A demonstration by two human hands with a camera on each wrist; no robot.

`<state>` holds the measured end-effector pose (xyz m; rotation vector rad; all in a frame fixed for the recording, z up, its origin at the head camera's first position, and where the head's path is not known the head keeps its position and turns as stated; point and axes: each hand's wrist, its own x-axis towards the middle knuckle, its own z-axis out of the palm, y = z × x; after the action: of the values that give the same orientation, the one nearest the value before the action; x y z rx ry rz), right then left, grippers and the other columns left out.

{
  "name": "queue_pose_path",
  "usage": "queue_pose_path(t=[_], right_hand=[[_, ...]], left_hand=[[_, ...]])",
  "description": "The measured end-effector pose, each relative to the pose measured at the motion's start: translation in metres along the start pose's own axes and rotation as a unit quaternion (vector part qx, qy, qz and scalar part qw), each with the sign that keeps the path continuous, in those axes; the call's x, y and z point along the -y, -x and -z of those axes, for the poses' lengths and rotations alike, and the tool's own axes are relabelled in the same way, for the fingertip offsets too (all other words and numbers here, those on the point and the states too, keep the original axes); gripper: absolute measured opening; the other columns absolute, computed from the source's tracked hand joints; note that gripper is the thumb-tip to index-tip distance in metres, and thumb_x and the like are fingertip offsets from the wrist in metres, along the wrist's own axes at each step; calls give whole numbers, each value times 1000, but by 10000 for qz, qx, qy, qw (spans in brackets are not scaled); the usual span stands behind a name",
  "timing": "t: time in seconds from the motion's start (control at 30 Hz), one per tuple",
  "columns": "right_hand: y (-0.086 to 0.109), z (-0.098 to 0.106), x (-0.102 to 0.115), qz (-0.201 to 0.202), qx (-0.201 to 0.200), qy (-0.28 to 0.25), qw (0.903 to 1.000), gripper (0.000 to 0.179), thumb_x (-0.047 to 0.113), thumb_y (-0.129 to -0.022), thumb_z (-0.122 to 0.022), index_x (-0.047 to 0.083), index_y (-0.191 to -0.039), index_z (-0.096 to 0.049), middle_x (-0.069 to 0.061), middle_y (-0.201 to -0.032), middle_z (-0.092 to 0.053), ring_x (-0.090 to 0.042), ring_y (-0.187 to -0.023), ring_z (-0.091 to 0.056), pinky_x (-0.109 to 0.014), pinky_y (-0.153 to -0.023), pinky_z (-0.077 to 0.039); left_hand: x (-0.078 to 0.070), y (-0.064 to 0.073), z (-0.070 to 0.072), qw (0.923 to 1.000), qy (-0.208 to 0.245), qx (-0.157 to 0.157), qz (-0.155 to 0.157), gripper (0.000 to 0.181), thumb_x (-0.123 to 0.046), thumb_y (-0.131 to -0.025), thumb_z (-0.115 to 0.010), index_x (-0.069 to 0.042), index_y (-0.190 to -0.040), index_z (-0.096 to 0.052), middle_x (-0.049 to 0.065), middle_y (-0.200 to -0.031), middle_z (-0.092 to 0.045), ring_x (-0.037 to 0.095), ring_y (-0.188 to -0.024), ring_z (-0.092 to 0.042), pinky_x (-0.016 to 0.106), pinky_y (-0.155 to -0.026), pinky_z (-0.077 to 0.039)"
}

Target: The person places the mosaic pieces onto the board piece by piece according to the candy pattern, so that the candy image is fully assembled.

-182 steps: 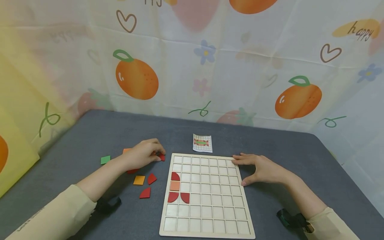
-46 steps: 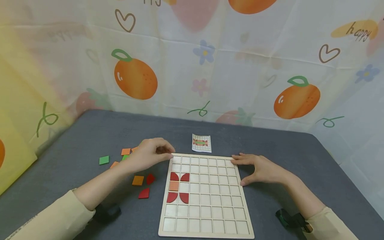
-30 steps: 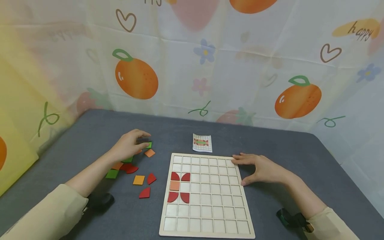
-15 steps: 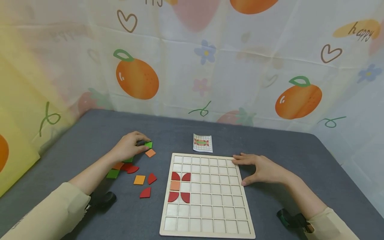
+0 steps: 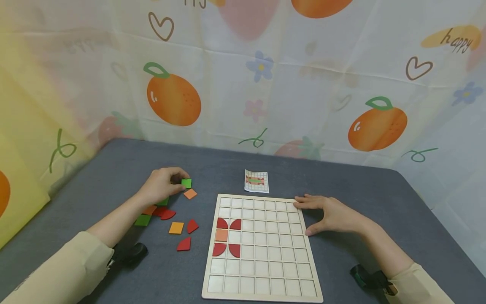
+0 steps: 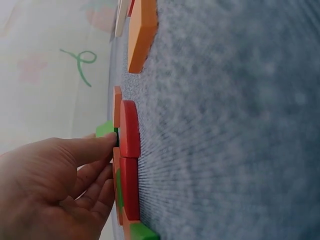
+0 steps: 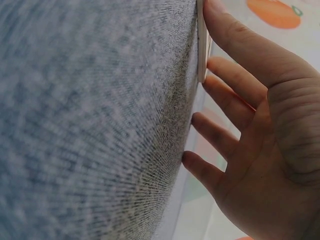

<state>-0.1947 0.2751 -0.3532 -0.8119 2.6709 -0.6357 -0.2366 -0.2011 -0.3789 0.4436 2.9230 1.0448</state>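
Note:
Thumb and fingertips of my left hand pinch a green square tile left of the board; the left wrist view shows the thumb against that green tile. An orange tile lies just beside it. My right hand rests along the right edge of the pale wooden grid board, its fingers extended and thumb at the side. On the board's left columns sit several red quarter-circle tiles and one orange square tile.
Loose tiles lie left of the board: a yellow-orange square, red quarter-circles and green squares, some partly under the left hand. Behind the board is a small pattern card. A printed cloth hangs behind the dark table.
A red quarter-circle tile, earlier in my left hand, now sits in the board's second column. My left hand moved back left to the loose tiles and took hold of a green one. The right hand stayed.

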Motion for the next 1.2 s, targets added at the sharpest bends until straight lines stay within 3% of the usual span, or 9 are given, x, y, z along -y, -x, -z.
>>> queue_pose_path(t=[0.2, 0.47, 0.7, 1.07, 1.2], right_hand=[[0, -1, -1, 1, -25, -1, 10000, 83, 55, -70, -81, 20, -141, -56, -4, -154, -47, -42, -148, -32, -71, -110, -28], [-2, -1, -3, -5, 11, 18, 10000, 83, 55, -71, -80, 20, -142, -55, -4, -155, -46, -42, -148, -31, -71, -110, -28], [-4, -1, -4, -45, 30, 59, 10000, 84, 56, -70, -81, 22, -142, -55, -2, -155, -45, -40, -149, -30, -70, -111, -28], [-2, 0, -3, 57, 19, 63, 10000, 84, 56, -71, -80, 20, -142, -54, -5, -154, -47, -43, -147, -32, -71, -110, -28], [-2, 0, -2, 58, 19, 54, 10000, 83, 56, -71, -80, 20, -142, -55, -5, -154, -47, -43, -147, -32, -72, -110, -27]], left_hand=[[0, 1, 3, 9999, 149, -38, 12, 21, -9, -92, -67, -9, -112, -70, 11, -98, -70, 17, -80, -62, 30, -70, -49], [-1, 1, 5, 9994, 271, -126, 190, 17, -18, -94, -66, -12, -110, -71, 9, -96, -70, 16, -76, -61, 30, -68, -47], [-13, 1, 7, 9987, 440, -231, 113, 20, -24, -95, -65, -15, -112, -72, 7, -104, -74, 20, -93, -69, 33, -77, -53], [-53, 3, -9, 9897, 1350, 414, -229, 15, -20, -92, -69, -16, -106, -71, 5, -92, -72, 24, -80, -68, 33, -67, -53], [-61, 5, -16, 9865, 1483, 570, -388, 15, -18, -91, -69, -15, -106, -71, 6, -94, -69, 22, -84, -68, 31, -73, -52]])
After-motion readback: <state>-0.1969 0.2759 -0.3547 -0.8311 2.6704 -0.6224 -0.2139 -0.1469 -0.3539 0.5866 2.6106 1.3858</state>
